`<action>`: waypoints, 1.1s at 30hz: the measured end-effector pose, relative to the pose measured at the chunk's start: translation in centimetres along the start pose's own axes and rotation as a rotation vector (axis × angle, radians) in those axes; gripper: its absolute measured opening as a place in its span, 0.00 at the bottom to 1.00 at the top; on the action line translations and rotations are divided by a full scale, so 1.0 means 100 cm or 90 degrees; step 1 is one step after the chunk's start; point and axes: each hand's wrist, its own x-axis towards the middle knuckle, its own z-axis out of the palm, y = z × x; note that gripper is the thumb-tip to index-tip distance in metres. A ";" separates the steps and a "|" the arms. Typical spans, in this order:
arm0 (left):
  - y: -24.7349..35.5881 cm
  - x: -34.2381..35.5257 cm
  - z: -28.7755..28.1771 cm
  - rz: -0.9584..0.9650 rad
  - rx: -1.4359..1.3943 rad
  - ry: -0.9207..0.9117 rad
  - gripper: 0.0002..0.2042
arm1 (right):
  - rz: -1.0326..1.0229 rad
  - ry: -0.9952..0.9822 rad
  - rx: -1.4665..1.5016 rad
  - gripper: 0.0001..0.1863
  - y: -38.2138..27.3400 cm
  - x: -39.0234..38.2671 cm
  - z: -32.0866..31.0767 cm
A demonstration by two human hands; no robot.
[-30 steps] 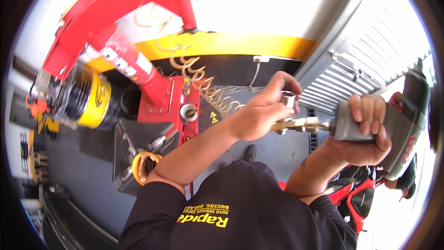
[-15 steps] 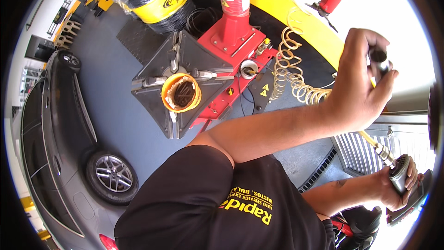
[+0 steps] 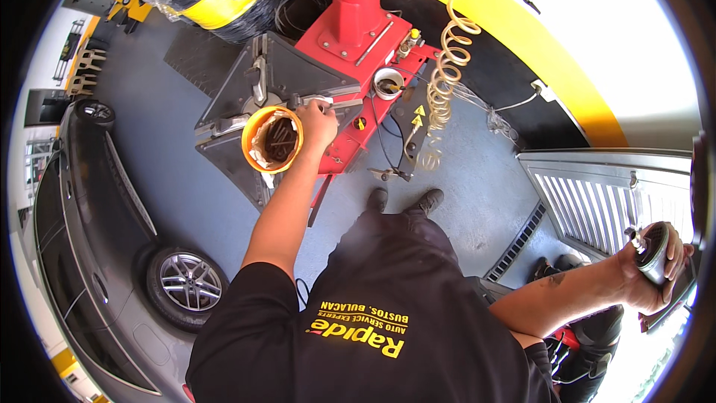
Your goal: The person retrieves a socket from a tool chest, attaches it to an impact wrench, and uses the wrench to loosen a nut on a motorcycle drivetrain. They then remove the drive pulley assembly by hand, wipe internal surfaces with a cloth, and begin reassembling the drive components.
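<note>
My left hand [image 3: 319, 125] rests at the tyre changer's turntable [image 3: 224, 108], beside the right edge of an orange tub [image 3: 253, 158]. Its fingers are curled down near a metal clamp jaw [image 3: 344, 106]; what they hold, if anything, is hidden. Dark brown sticks or strips show inside the tub, which has a whitish inner rim. Far to the right, my right hand [image 3: 670, 269] is wrapped around the grip of an air impact wrench [image 3: 650, 257]. A shiny metal fitting [image 3: 635, 237] sticks out of the grip, with no hose on it.
A coiled air hose [image 3: 447, 67] hangs beside the red machine base [image 3: 339, 45], where a white cup [image 3: 388, 75] stands. A grey car [image 3: 97, 239] is at left, a wrapped tyre stack [image 3: 224, 0] at the back. At right are a louvred metal panel [image 3: 578, 194] and a floor grate [image 3: 518, 242].
My left hand has swung left from the upper right, where it held a metal socket, to the turntable. The hose has come off the wrench and now hangs by the machine. My right hand keeps its grip.
</note>
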 end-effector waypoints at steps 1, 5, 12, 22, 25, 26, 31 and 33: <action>0.004 -0.008 0.015 0.041 -0.003 0.034 0.11 | 0.025 -0.025 -0.005 0.22 -0.004 -0.004 -0.002; -0.069 0.013 0.065 0.152 0.215 0.019 0.14 | 0.046 -0.018 -0.035 0.25 -0.002 -0.024 -0.006; -0.067 0.021 0.068 0.094 0.272 -0.101 0.17 | 0.111 -0.008 -0.217 0.12 -0.043 -0.050 -0.067; 0.077 -0.012 0.105 0.427 0.404 -0.097 0.22 | 0.154 0.134 -0.445 0.35 -0.055 -0.085 -0.184; 0.114 -0.044 0.219 0.429 0.255 -0.280 0.20 | 0.195 0.125 -0.440 0.35 -0.051 -0.095 -0.235; 0.117 -0.056 0.274 0.391 0.204 -0.365 0.19 | 0.193 0.128 -0.460 0.36 -0.050 -0.101 -0.253; 0.074 -0.098 0.512 0.279 0.239 -0.715 0.18 | 0.241 0.222 -0.530 0.42 -0.017 -0.143 -0.361; 0.067 -0.113 0.571 0.324 0.312 -0.761 0.16 | 0.276 0.288 -0.545 0.42 -0.011 -0.174 -0.414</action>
